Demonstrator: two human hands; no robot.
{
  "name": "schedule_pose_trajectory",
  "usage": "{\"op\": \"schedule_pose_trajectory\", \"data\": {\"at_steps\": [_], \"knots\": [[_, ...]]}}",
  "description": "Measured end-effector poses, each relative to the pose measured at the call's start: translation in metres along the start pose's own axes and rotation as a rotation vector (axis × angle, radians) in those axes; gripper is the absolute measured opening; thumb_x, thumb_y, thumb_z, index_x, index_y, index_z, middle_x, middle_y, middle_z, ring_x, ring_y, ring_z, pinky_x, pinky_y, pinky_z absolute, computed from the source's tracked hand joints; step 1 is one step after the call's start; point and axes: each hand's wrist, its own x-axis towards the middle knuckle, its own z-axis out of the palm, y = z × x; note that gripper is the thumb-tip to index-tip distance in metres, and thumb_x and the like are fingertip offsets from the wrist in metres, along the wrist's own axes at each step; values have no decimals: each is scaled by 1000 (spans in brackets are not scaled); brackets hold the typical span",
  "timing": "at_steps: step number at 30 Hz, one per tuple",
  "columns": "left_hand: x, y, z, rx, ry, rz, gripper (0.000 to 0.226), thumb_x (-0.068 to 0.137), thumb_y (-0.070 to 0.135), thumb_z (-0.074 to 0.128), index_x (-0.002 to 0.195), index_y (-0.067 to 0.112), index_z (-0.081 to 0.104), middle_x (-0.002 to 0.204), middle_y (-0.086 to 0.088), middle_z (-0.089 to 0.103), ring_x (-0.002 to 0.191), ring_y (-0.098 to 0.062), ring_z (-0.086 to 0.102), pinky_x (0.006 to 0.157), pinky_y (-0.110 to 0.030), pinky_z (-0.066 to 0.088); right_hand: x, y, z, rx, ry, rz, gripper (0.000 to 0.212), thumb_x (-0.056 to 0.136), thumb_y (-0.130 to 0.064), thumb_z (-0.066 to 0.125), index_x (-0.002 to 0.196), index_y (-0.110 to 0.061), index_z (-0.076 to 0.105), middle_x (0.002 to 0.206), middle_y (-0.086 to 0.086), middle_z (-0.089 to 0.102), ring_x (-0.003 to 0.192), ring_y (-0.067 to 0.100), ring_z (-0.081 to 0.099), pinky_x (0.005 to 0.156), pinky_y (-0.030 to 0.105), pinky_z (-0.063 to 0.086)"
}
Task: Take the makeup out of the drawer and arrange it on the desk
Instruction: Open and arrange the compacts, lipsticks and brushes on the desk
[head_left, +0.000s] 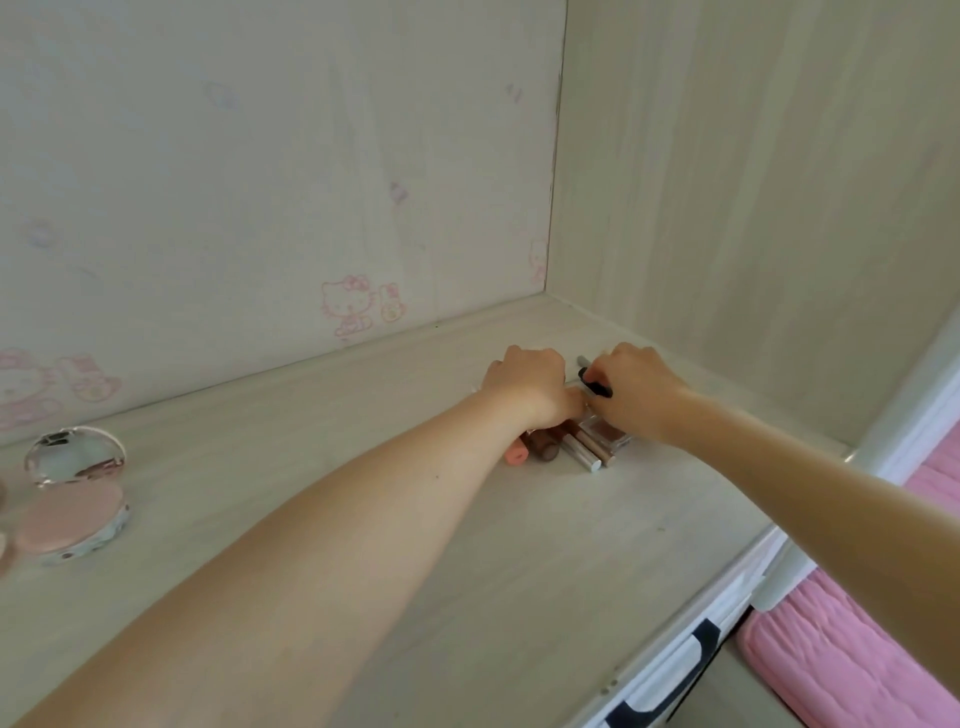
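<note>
At 9 o'clock on your pale wood-grain desk (322, 509) lies an open round compact with a pink powder pan and mirrored lid (78, 493), well apart from both hands. The cartoon-printed back panel (208, 182) bounds the desk at 12 o'clock; the plain side panel (753, 182) closes it at 2 o'clock. The front edge runs toward 5 o'clock, with pink quilted bedding (841, 649) beyond it. Bare desk surface lies between the compact and your forearms.

A cluster of makeup tubes in coral, brown and cream (566, 447) lies near the far right corner, directly under both wrists. Your left hand (524, 382) rests knuckles-up on the cluster, fingers curled; what they hold is hidden. Your right hand (641, 387) pinches a slim black pencil-like stick (596, 385), touching the left hand.
</note>
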Motion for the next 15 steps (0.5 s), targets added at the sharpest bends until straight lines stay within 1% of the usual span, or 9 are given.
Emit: {"op": "schedule_pose_trajectory", "data": {"at_steps": [2,4,5,7,8,10,12,13,15], "knots": [[-2,1,0,2,-1,2,25,79,40,63,83,16,60,89,-6,60,88,-23,57,57,-30,40,-1,-2,-1,-29,-5,-10,30,94,-31,46,117,-18,59,110,11,51,96,26,42,87,32,35],[-4,3,-1,-3,3,11,23,80,37,61,84,15,58,94,-8,60,91,-25,55,59,-31,39,-2,-5,-2,-72,-2,-24,29,96,-31,43,114,-18,61,108,10,56,97,25,45,87,32,33],[-5,3,-2,-20,7,12,22,79,36,61,82,15,57,93,-8,60,88,-25,56,58,-31,40,-2,-6,-3,-90,-5,-28,29,96,-31,42,113,-18,61,107,8,59,100,25,48,88,33,33],[-9,5,-5,-87,16,-3,21,78,35,62,83,15,58,88,-6,61,78,-23,60,56,-32,49,-3,-8,-5,-92,-10,-19,28,95,-30,43,115,-20,61,106,4,62,105,25,52,93,33,36],[-11,6,-7,-131,24,-15,23,78,36,62,88,15,59,89,-4,61,75,-22,61,58,-34,53,-4,-8,-7,-53,-14,-2,29,95,-28,44,118,-21,60,108,4,62,109,26,51,95,35,38],[-14,3,-10,-233,53,-31,34,80,38,62,105,17,57,100,-4,59,85,-23,61,69,-36,56,-9,-9,-13,109,-21,45,32,92,-25,49,123,-22,58,116,7,61,113,28,50,96,39,44],[-17,-2,-15,-365,91,-22,43,81,39,65,117,17,53,111,-3,58,94,-21,58,76,-32,51,-16,-11,-20,258,0,47,34,92,-24,51,125,-23,57,122,7,60,110,27,56,92,40,49],[-20,-6,-18,-425,105,-10,45,81,38,67,119,17,53,113,-2,57,95,-18,56,76,-29,47,-20,-12,-24,306,17,32,34,93,-24,51,126,-23,57,123,6,61,109,26,58,92,38,49],[-29,-13,-25,-528,141,6,47,81,36,69,121,17,53,110,0,56,97,-16,54,76,-25,40,-28,-19,-30,365,85,-16,33,95,-22,51,127,-20,58,124,2,63,112,24,59,93,34,47]]}}
